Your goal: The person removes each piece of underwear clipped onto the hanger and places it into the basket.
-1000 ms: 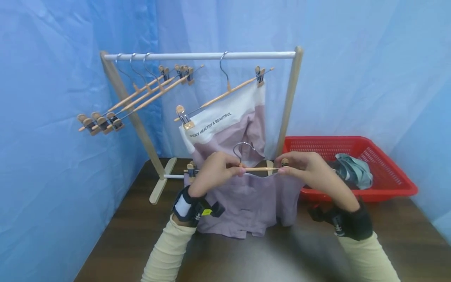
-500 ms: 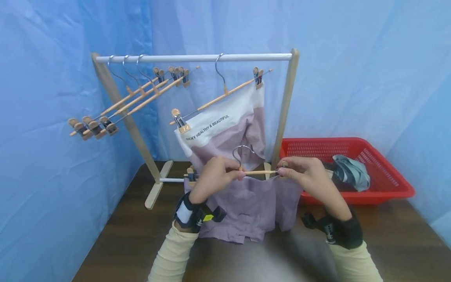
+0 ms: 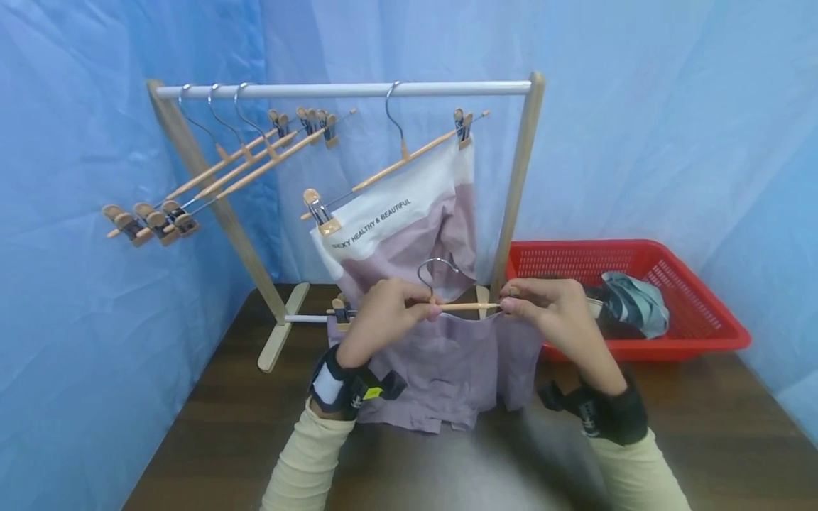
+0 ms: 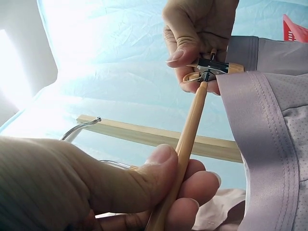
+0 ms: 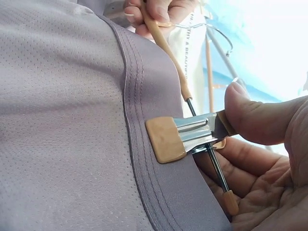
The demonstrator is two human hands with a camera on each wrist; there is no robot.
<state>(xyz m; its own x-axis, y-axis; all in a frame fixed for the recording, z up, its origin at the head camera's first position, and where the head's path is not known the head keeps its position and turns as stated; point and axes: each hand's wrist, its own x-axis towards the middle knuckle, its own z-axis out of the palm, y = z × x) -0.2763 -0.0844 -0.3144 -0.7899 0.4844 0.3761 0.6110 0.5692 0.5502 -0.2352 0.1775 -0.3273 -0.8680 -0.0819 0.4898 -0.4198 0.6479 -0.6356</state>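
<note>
My left hand point(image 3: 391, 312) grips the wooden bar of a clip hanger point(image 3: 469, 306) near the base of its metal hook. At the bar's right end, my right hand point(image 3: 559, 312) pinches the handles of a metal clip point(image 5: 195, 132) between thumb and fingers. The clip's tan pad lies over the stitched waistband of mauve shorts point(image 3: 447, 369), as the right wrist view shows. Another clip point(image 3: 341, 311) is on the left end of the waistband, partly behind my left hand. The shorts hang down in front of the rack, above the table.
A wooden rack with a white rail point(image 3: 307, 91) stands behind. From it hang several clip hangers, one bearing a mauve garment with a white printed band point(image 3: 390, 220). At right, a red basket point(image 3: 709, 341) holds crumpled grey-green cloth point(image 3: 635, 305) on the dark table point(image 3: 211, 440).
Both hands keep their hold on the hanger and clip. My right wrist and forearm have shifted slightly left. The head view has moved a little, so the rack sits further left in it.
</note>
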